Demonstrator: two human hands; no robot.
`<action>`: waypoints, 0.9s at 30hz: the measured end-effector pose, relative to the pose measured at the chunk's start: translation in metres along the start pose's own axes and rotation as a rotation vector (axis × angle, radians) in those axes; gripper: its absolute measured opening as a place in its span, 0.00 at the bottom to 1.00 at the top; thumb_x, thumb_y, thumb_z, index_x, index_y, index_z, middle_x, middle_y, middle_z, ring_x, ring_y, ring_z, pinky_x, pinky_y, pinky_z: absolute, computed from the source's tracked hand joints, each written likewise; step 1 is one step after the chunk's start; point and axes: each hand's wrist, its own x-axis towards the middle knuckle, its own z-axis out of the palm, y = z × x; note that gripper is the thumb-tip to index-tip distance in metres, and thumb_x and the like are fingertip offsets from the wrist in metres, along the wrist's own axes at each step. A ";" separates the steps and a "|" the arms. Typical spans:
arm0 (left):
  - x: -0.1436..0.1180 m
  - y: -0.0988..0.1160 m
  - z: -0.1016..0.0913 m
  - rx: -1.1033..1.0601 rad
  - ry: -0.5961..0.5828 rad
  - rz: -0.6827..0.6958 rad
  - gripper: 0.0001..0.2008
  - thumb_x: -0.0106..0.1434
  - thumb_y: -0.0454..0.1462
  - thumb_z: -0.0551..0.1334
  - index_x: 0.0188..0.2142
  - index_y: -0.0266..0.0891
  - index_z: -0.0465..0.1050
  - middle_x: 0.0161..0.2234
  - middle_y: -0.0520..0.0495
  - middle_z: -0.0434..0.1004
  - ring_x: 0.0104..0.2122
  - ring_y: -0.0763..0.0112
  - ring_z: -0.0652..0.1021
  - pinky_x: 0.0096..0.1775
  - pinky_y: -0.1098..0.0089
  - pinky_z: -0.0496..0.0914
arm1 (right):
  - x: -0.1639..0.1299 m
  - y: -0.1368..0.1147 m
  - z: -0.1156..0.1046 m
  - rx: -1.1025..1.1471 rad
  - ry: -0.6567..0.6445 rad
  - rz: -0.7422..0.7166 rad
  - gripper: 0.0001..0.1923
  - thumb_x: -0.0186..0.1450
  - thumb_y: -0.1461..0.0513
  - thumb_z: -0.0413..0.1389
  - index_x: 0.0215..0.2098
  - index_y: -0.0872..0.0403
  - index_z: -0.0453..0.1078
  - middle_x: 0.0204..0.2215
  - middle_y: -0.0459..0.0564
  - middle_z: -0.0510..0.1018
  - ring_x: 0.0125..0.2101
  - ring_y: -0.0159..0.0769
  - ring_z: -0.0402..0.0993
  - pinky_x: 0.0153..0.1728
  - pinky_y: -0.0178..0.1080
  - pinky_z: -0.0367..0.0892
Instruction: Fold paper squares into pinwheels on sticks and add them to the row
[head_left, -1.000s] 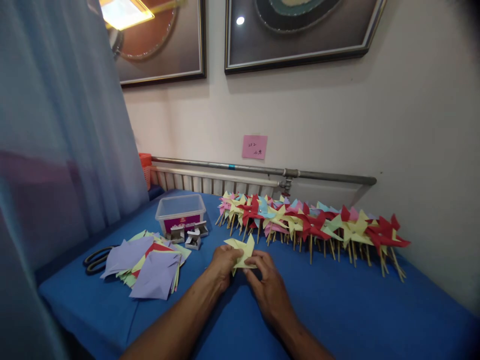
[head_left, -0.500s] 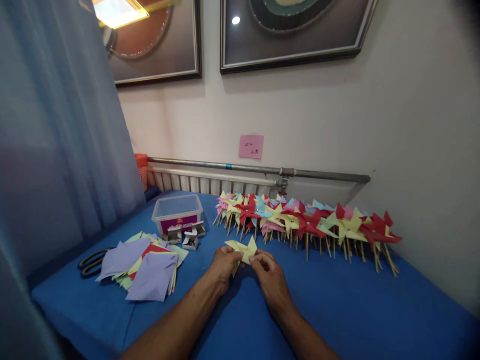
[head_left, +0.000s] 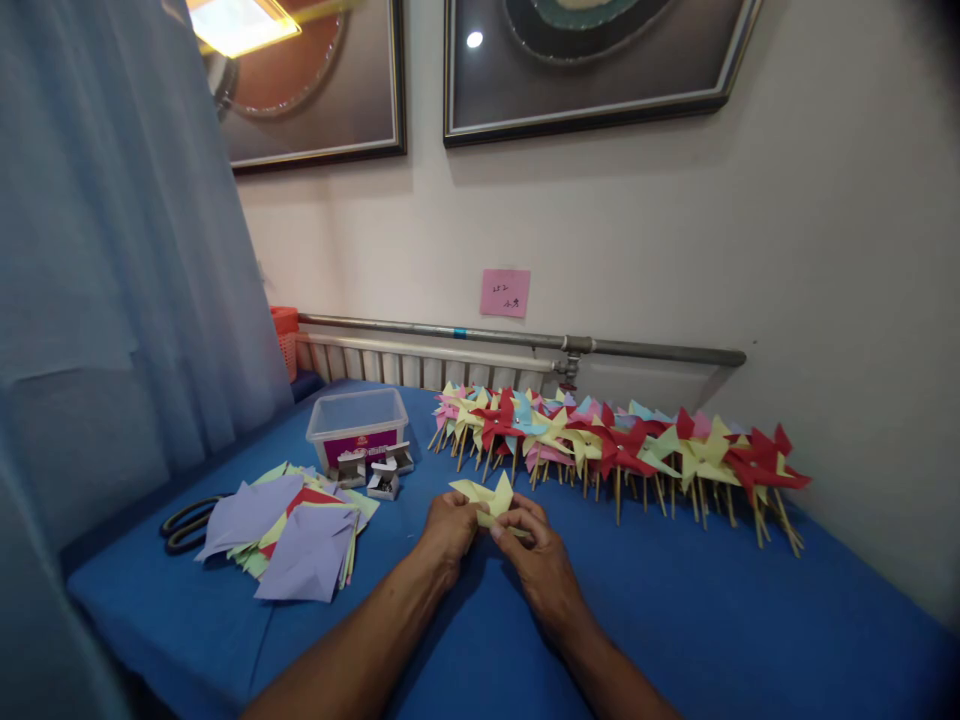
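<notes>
**Pinwheel pinched between 2 hands over the blue table**

The pinwheel (head_left: pixel 484 497), pale yellow paper, sits low over the blue table (head_left: pixel 675 620), near its middle and just in front of the row of pinwheels (head_left: pixel 615 445). Much of it is hidden: the fingers cover its lower half, and only 2 or 3 pointed vanes stick out above the knuckles. Whether it has a stick or a pin cannot be made out.

The left hand (head_left: pixel 448 528) comes in from the lower left, fingers curled, clasping the paper's left side. The right hand (head_left: pixel 541 560) comes in from the lower right, its thumb and fingertips pinching the paper's right side. The 2 hands almost touch. Both forearms are cut off by the bottom edge.

Left of the hands lies a loose pile of paper squares (head_left: pixel 296 535), with scissors (head_left: pixel 187 522) partly hidden under it. A clear box (head_left: pixel 358 420) stands behind, with small staple boxes (head_left: pixel 382 478) at its foot; their contents are too small to tell. A curtain (head_left: pixel 112 250) blurs the left edge.
</notes>
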 end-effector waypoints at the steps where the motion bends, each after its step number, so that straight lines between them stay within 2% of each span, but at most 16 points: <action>1: 0.000 0.000 0.000 -0.002 -0.003 0.002 0.09 0.45 0.33 0.68 0.20 0.38 0.66 0.16 0.54 0.68 0.16 0.78 0.65 0.22 0.75 0.58 | 0.000 0.000 0.000 -0.016 -0.001 -0.008 0.22 0.55 0.41 0.64 0.29 0.51 0.80 0.57 0.57 0.72 0.50 0.49 0.74 0.47 0.44 0.71; 5: 0.000 0.000 0.000 0.008 -0.011 -0.008 0.08 0.46 0.32 0.68 0.21 0.37 0.67 0.15 0.54 0.67 0.16 0.77 0.65 0.22 0.74 0.57 | 0.001 0.002 0.000 -0.049 0.025 -0.010 0.20 0.58 0.44 0.62 0.28 0.51 0.81 0.55 0.58 0.74 0.51 0.49 0.75 0.50 0.44 0.70; 10: -0.003 0.000 0.001 -0.042 -0.038 -0.001 0.07 0.44 0.31 0.67 0.22 0.37 0.70 0.18 0.52 0.72 0.18 0.75 0.69 0.25 0.73 0.63 | 0.005 0.004 0.000 -0.072 0.107 0.012 0.15 0.57 0.49 0.63 0.23 0.51 0.79 0.50 0.58 0.78 0.50 0.50 0.76 0.50 0.44 0.70; 14: -0.005 0.001 0.001 -0.031 -0.032 -0.005 0.08 0.46 0.32 0.67 0.20 0.38 0.67 0.16 0.52 0.70 0.17 0.75 0.68 0.24 0.74 0.62 | 0.007 0.005 0.001 -0.088 0.149 0.040 0.13 0.56 0.51 0.61 0.22 0.51 0.77 0.49 0.59 0.79 0.49 0.50 0.77 0.49 0.44 0.70; 22: -0.007 0.003 0.002 -0.052 -0.032 -0.004 0.09 0.46 0.32 0.68 0.20 0.38 0.67 0.18 0.51 0.72 0.18 0.74 0.70 0.25 0.73 0.66 | 0.007 0.002 0.003 -0.129 0.153 0.073 0.09 0.55 0.56 0.60 0.20 0.51 0.76 0.46 0.57 0.82 0.50 0.51 0.77 0.51 0.47 0.69; 27: -0.004 -0.002 0.000 -0.020 -0.047 0.014 0.10 0.46 0.33 0.70 0.21 0.37 0.68 0.19 0.50 0.74 0.19 0.75 0.71 0.26 0.73 0.65 | 0.009 0.001 0.002 -0.145 0.166 0.100 0.11 0.56 0.56 0.59 0.19 0.51 0.75 0.46 0.57 0.82 0.51 0.51 0.76 0.53 0.47 0.66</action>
